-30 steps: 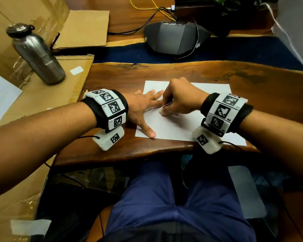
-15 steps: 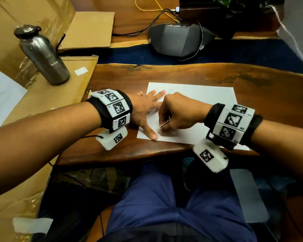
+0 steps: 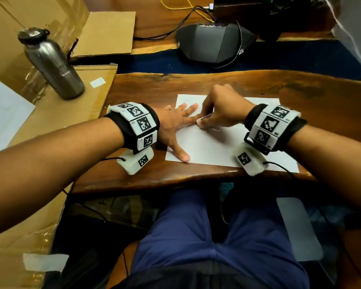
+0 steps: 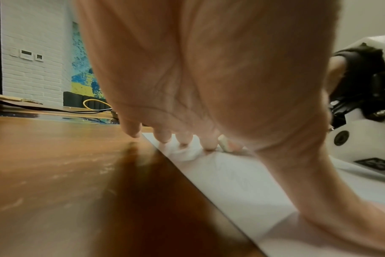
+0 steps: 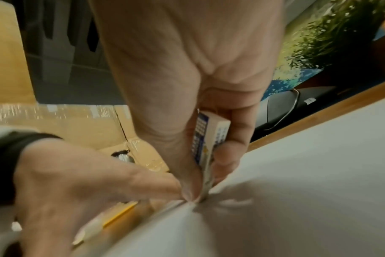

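1. White eraser [image 5: 211, 139] in a blue printed sleeve: we see it standing on end, its lower tip pressed onto a sheet of paper [image 3: 213, 147], near the sheet's left edge.
2. We find the right hand [image 3: 221, 109] gripping the eraser, thumb on one face and curled fingers on the other.
3. The eraser's tip sits just beside the forefinger of the left hand [image 3: 171, 126]. That hand lies flat and spread, fingers straight, holding nothing. Its thumb presses the sheet's near left corner. From the left wrist camera we see the little finger resting on bare wood while the other fingertips rest on the paper.
4. The paper lies on a dark wooden table [image 3: 300, 88], close to its near edge.
5. A yellow pencil [image 5: 114, 219] lies on the wood by the left wrist, off the sheet.
6. Both wrists wear black bands [image 3: 141, 124] carrying white blocks printed with black square markers.
7. To the left we see a steel bottle [image 3: 52, 63] standing upright on flattened cardboard [image 3: 50, 126].
8. Beyond the table sits a grey wedge-shaped device [image 3: 215, 42] with cables [image 3: 175, 30] plugged into its back.
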Demonstrator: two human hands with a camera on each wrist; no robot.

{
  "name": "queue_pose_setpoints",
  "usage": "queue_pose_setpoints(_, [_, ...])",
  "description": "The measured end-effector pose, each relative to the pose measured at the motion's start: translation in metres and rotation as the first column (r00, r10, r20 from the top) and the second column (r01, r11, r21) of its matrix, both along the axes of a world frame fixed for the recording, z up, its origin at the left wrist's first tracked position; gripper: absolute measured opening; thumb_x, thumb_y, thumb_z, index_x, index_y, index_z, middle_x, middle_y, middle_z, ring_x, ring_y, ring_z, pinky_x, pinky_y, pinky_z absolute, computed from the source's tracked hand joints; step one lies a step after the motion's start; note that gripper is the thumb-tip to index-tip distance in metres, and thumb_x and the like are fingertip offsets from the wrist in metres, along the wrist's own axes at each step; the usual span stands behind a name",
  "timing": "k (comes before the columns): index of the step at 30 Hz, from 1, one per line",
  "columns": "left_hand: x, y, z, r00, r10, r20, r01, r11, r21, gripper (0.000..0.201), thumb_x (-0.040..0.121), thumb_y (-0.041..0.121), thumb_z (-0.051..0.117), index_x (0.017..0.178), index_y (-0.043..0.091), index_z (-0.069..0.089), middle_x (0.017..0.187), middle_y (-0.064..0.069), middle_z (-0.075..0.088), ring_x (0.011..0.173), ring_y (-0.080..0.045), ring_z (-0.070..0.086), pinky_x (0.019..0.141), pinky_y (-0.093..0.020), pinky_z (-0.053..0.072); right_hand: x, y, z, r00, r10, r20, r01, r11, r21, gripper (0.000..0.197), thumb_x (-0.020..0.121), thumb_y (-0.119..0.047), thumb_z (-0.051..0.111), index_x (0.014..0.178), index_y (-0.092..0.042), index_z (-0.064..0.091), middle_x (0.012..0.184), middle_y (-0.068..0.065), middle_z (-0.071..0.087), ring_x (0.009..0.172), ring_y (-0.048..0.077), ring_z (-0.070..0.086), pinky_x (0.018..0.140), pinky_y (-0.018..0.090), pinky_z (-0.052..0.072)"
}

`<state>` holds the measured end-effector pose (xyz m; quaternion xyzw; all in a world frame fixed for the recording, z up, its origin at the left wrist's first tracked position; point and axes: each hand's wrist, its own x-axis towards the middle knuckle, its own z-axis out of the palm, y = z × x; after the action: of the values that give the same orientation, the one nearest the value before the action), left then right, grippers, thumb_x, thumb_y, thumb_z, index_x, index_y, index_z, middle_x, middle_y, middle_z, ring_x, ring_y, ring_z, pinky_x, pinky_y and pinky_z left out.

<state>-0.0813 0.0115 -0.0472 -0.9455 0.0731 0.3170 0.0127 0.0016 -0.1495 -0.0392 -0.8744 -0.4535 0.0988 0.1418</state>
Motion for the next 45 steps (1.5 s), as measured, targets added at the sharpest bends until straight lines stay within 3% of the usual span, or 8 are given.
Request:
queue_pose_setpoints(6, [0.004, 0.008, -0.007, 1.000, 0.002, 0.004, -0.002, 0.999, -0.040, 0.140, 0.054, 0.084, 0.067, 0.151, 0.041, -0.023, 0.158, 0.010, -0.033, 0.147, -0.016, -0.026, 0.120, -0.050, -0.011, 0.032, -0.046, 0.019, 0.948, -0.223, -0.226, 0.180, 0.964, -0.195, 0.013, 0.079, -0.027, 0.083, 0.080, -0.015, 0.078, 0.065, -0.001, 0.073, 0.055, 0.009, 0.065, 0.052, 0.018, 0.044])
queue_pose_setpoints(13, [0.001, 0.012, -0.004, 1.000, 0.021, 0.000, -0.021, 1.000, -0.001, 0.140, 0.057, 0.089, 0.059, 0.152, 0.031, -0.026, 0.159, 0.011, -0.030, 0.148, -0.012, -0.022, 0.121, -0.042, -0.013, 0.050, -0.075, 0.012, 0.864, -0.352, -0.360, 0.255, 0.922, -0.290, 0.019, 0.080, -0.027, 0.083, 0.086, -0.010, 0.078, 0.075, 0.004, 0.075, 0.063, 0.015, 0.066, 0.053, 0.023, 0.051])
queue_pose_setpoints(17, [-0.003, 0.011, 0.008, 0.998, 0.020, 0.061, -0.027, 0.992, 0.124, 0.132, 0.063, 0.094, 0.035, 0.155, 0.016, -0.017, 0.162, 0.000, -0.027, 0.150, -0.015, -0.020, 0.121, -0.040, -0.014, 0.052, -0.076, 0.009, 0.842, -0.358, -0.404, 0.266, 0.926, -0.267, 0.019, 0.076, -0.026, 0.085, 0.084, -0.011, 0.079, 0.083, 0.009, 0.078, 0.071, 0.021, 0.070, 0.071, 0.036, 0.061])
queue_pose_setpoints(20, [-0.023, 0.009, 0.014, 0.975, -0.142, 0.170, 0.130, 0.988, 0.080, 0.123, 0.070, 0.096, 0.024, 0.156, 0.018, -0.015, 0.162, -0.001, -0.026, 0.150, -0.016, -0.019, 0.120, -0.039, -0.014, 0.057, -0.076, 0.005, 0.852, -0.364, -0.377, 0.282, 0.925, -0.256, 0.021, 0.072, -0.030, 0.089, 0.082, -0.013, 0.079, 0.085, 0.008, 0.078, 0.083, 0.027, 0.074, 0.086, 0.046, 0.060])
queue_pose_setpoints(26, [-0.072, -0.036, 0.004, 0.866, -0.490, 0.106, 0.500, 0.855, -0.136, 0.105, 0.085, 0.078, 0.041, 0.156, 0.026, -0.017, 0.162, 0.005, -0.025, 0.148, -0.008, -0.022, 0.120, -0.039, -0.014, 0.057, -0.072, 0.011, 0.874, -0.358, -0.329, 0.263, 0.917, -0.300, 0.021, 0.074, -0.033, 0.087, 0.083, -0.015, 0.079, 0.083, 0.005, 0.078, 0.067, 0.015, 0.065, 0.081, 0.040, 0.060])
queue_pose_setpoints(35, [-0.002, 0.011, 0.004, 0.979, -0.204, -0.010, 0.204, 0.977, 0.063, 0.104, 0.075, 0.090, 0.009, 0.151, 0.029, -0.027, 0.158, 0.004, -0.033, 0.147, -0.011, -0.026, 0.123, -0.048, -0.005, 0.054, -0.074, 0.014, 0.875, -0.369, -0.313, 0.278, 0.913, -0.298, 0.020, 0.076, -0.033, 0.086, 0.085, -0.016, 0.079, 0.083, 0.003, 0.078, 0.064, 0.013, 0.065, 0.087, 0.038, 0.060])
queue_pose_setpoints(41, [-0.034, -0.021, -0.004, 0.884, -0.464, 0.059, 0.467, 0.882, -0.065, 0.093, 0.088, 0.081, 0.016, 0.153, 0.028, -0.023, 0.160, 0.006, -0.031, 0.146, -0.008, -0.027, 0.119, -0.037, -0.015, 0.054, -0.075, 0.014, 0.876, -0.367, -0.314, 0.276, 0.913, -0.299, 0.019, 0.079, -0.030, 0.084, 0.088, -0.014, 0.078, 0.070, -0.001, 0.073, 0.056, 0.011, 0.061, 0.074, 0.031, 0.058])
queue_pose_setpoints(45, [-0.029, -0.018, -0.009, 0.943, -0.333, 0.003, 0.330, 0.931, -0.154, 0.089, 0.086, 0.081, 0.016, 0.152, 0.035, -0.024, 0.158, 0.012, -0.032, 0.145, -0.005, -0.028, 0.121, -0.039, -0.013, 0.055, -0.073, 0.014, 0.878, -0.361, -0.313, 0.268, 0.914, -0.304, 0.020, 0.078, -0.029, 0.085, 0.088, -0.014, 0.078, 0.067, -0.002, 0.072, 0.056, 0.011, 0.061, 0.071, 0.031, 0.058])
